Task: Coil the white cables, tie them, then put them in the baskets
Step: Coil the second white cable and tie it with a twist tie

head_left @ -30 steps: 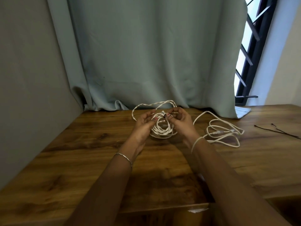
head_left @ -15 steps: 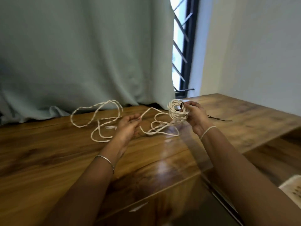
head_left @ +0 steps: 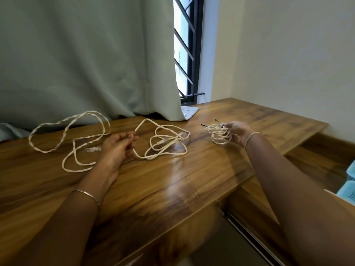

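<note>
My right hand (head_left: 237,132) is shut on a small coiled white cable (head_left: 218,134), held just above the wooden table (head_left: 172,181) at its right side; a black tie end (head_left: 204,124) sticks out of the coil. Fingers of my left hand (head_left: 118,145) are closed around a strand of a loose white cable (head_left: 167,144) that sprawls in loops at mid-table. A twisted white cable (head_left: 67,127) lies spread out at the left, its plug (head_left: 93,149) beside my left hand. Blue baskets (head_left: 348,187) show at the right edge, below table level.
A grey-green curtain (head_left: 86,64) hangs along the back of the table, with a barred window (head_left: 189,54) to its right. A folded paper (head_left: 189,112) lies under the curtain's corner. A lower wooden ledge (head_left: 317,162) sits right of the table.
The view has swung right. My right hand carried the coil rightward, away from my left hand. My left hand let go of the coil and closed on the loose cable.
</note>
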A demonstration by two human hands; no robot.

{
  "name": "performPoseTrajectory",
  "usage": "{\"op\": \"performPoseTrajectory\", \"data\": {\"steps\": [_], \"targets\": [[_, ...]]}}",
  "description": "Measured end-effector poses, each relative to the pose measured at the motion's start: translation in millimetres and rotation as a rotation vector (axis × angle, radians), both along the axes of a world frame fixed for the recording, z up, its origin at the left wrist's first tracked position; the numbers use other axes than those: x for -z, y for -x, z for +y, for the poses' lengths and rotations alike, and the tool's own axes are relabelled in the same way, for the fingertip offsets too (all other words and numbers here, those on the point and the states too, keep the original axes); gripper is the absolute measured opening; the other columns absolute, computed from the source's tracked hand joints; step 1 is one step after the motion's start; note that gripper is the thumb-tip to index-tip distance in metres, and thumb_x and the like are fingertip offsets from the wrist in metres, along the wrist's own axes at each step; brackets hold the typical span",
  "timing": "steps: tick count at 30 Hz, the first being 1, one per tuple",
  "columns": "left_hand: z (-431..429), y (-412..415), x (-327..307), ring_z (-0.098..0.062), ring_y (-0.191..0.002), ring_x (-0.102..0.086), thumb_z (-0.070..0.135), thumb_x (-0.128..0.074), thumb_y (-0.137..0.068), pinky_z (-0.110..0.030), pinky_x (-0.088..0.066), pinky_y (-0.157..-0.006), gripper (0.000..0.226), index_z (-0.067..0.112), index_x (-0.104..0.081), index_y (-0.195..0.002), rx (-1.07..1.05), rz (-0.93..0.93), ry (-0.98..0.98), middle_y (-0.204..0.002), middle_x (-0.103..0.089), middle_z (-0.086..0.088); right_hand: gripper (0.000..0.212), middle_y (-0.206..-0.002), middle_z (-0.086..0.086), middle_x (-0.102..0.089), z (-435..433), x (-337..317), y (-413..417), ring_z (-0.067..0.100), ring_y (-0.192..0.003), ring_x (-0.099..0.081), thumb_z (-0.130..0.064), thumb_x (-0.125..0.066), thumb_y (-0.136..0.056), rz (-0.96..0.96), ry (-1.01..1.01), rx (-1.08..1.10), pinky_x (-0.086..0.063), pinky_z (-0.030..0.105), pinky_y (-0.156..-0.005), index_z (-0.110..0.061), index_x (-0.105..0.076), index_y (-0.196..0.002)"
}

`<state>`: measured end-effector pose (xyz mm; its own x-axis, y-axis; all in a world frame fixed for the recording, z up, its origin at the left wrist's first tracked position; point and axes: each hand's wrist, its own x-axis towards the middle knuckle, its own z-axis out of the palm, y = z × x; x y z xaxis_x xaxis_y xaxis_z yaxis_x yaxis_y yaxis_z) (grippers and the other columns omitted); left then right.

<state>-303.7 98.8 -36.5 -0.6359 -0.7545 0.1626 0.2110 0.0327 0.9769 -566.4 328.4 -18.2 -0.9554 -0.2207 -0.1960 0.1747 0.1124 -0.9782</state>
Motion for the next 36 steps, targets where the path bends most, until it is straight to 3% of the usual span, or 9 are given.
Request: {"op": "performPoseTrajectory", "data": {"steps": [4,7,8,15,19,22,29,33,36], "targets": [[-2,0,-1,-0.006,-0.081,-0.059,0.011,-0.053,-0.097,-0.023,-0.048,-0.071,0.016,0.015,-0.066,-0.104,-0.008,-0.003,-0.007,-0.098,-0.07,0.001,0.024,-0.064,0.011,-0.053,5,4,10,0.011,-0.029,-0.052,-0.001,-0.053,-0.09,0.083,-0.166,0.038,-0.043,0.018,-0.033,-0.004,-0.057,-0.067],[-6,-2,-2,-0.006,-0.08,-0.059,0.01,-0.053,-0.097,-0.021,-0.048,-0.067,0.017,0.013,-0.066,-0.107,-0.02,-0.001,-0.007,-0.094,-0.069,0.003,0.017,-0.07,0.014,-0.06,9,10,16,0.027,-0.064,-0.063,-0.002,-0.053,-0.08,0.254,-0.404,0.068,-0.057,0.038,-0.066,-0.007,-0.056,-0.064],[-7,-2,-1,-0.007,-0.08,-0.059,0.01,-0.052,-0.097,-0.021,-0.048,-0.067,0.017,0.013,-0.066,-0.107,-0.024,-0.001,-0.003,-0.093,-0.069,0.003,0.015,-0.07,0.015,-0.061,10,11,18,0.029,-0.067,-0.063,-0.003,-0.053,-0.079,0.3,-0.443,0.066,-0.055,0.041,-0.068,-0.008,-0.057,-0.064],[-7,-2,-1,-0.009,-0.08,-0.058,0.009,-0.053,-0.096,-0.024,-0.046,-0.067,0.018,0.01,-0.066,-0.107,-0.032,0.005,-0.005,-0.092,-0.07,0.0,0.006,-0.085,0.018,-0.066,12,4,19,0.033,-0.077,-0.064,-0.005,-0.057,-0.08,0.268,-0.421,0.103,-0.055,0.042,-0.075,-0.004,-0.058,-0.074],[-6,-2,-2,-0.01,-0.079,-0.059,0.008,-0.054,-0.095,-0.025,-0.045,-0.065,0.016,0.011,-0.068,-0.103,-0.051,0.013,0.008,-0.092,-0.07,-0.002,0.019,-0.096,0.01,-0.065,5,-6,3,0.032,-0.097,-0.059,-0.018,-0.05,-0.087,0.524,-0.571,0.242,-0.045,0.033,-0.078,-0.011,-0.063,-0.098],[-5,-4,-4,-0.009,-0.077,-0.059,0.007,-0.054,-0.094,-0.024,-0.045,-0.067,0.017,0.018,-0.068,-0.094,-0.085,0.022,0.011,-0.092,-0.07,-0.001,0.023,-0.104,0.008,-0.065,-22,-18,-16,0.032,-0.102,-0.058,-0.027,-0.046,-0.092,0.819,-0.575,0.27,-0.046,0.036,-0.084,-0.015,-0.063,-0.102],[-18,-19,-12,-0.008,-0.079,-0.058,0.009,-0.062,-0.09,-0.022,-0.044,-0.066,0.014,0.021,-0.068,-0.093,-0.155,0.002,0.018,-0.093,-0.069,0.001,0.026,-0.099,0.0,-0.069,-112,-45,-91,0.02,-0.093,-0.061,-0.04,-0.052,-0.091,1.139,-0.372,-0.087,-0.051,0.04,-0.083,-0.02,-0.067,-0.095],[-30,-39,-14,-0.01,-0.073,-0.057,0.01,-0.061,-0.091,-0.023,-0.043,-0.06,0.013,0.019,-0.069,-0.096,-0.178,-0.031,0.05,-0.085,-0.065,0.0,0.054,-0.1,-0.002,-0.062,-139,-42,-123,0.021,-0.095,-0.056,-0.066,-0.037,-0.091,0.874,-0.463,-0.463,-0.043,0.035,-0.084,-0.023,-0.064,-0.108],[-36,-52,-9,-0.013,-0.069,-0.054,0.008,-0.061,-0.092,-0.026,-0.044,-0.065,0.019,0.009,-0.065,-0.111,-0.171,-0.034,0.04,-0.084,-0.063,-0.003,0.049,-0.103,0.002,-0.067,-153,-22,-130,0.025,-0.093,-0.062,-0.061,-0.04,-0.093,0.826,-0.488,-0.574,-0.048,0.038,-0.085,-0.019,-0.062,-0.104]]}}
